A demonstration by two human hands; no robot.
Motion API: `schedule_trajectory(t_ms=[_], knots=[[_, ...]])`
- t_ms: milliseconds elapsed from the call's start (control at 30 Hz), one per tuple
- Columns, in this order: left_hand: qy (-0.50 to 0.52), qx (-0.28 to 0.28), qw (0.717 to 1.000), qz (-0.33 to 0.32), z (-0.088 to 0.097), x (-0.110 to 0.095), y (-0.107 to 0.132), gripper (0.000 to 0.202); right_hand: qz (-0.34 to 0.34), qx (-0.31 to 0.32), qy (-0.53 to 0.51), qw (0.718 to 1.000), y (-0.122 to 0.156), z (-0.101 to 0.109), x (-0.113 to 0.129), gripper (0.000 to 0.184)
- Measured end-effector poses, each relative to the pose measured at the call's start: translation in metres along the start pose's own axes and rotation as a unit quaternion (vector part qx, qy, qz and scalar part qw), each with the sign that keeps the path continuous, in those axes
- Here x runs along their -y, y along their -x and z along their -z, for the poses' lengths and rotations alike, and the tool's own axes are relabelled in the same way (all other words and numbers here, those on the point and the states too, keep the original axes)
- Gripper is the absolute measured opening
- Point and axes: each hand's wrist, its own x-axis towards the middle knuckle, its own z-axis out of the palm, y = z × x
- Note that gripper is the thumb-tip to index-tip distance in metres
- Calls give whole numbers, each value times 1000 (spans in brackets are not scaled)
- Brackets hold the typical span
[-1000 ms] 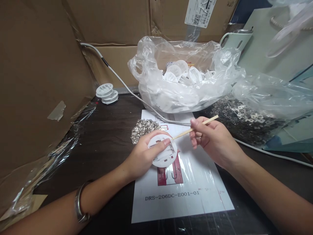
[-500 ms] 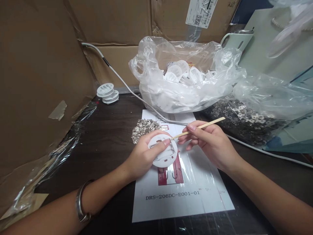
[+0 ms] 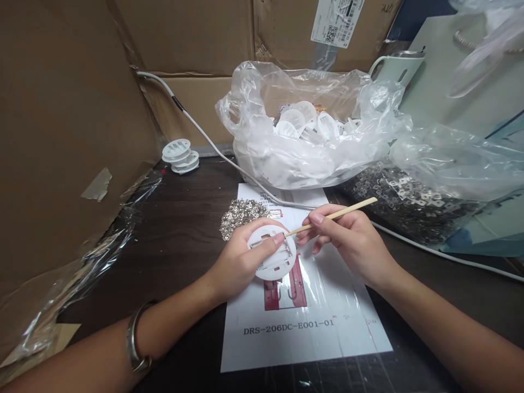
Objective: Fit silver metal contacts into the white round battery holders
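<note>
My left hand (image 3: 244, 257) grips a round white plastic disc (image 3: 282, 266) with slots, its thumb pressed across the disc's face. In my right hand (image 3: 347, 234) is a thin wooden stick (image 3: 356, 207), held like a pen. The stick's tip meets the disc near its upper right edge, close to my left thumb tip. Just beyond my left hand lies a pile of small shiny metal pieces (image 3: 241, 215). Under both hands is a printed sheet (image 3: 262, 349) with a red picture and the text DRS-206DC-E001-01.
A clear plastic bag (image 3: 311, 161) of white discs stands at the back. To its right, another bag (image 3: 429, 202) holds many metal pieces. A few white discs (image 3: 177, 150) are stacked at the left. A grey cable (image 3: 204, 136) crosses the dark table (image 3: 180, 218); cardboard (image 3: 184, 33) walls surround it.
My right hand and the stick have shifted slightly left, the stick's tip moving a little further over the disc. My left hand and the disc have hardly moved.
</note>
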Motion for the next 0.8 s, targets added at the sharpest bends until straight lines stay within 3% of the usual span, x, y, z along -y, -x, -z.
schedule_trajectory(t_ms=[200,400,800], knots=[[-27,-4,999,-43,1,1,-1,18,13,1,38,999,2,-6,-4,22],[-10,3,1000,-18,0,0,-1,20,6,-34,58,998,2,-8,-1,23],[-7,-23,1000,-6,-1,0,-1,17,-116,2,-133,984,-4,-9,-7,22]])
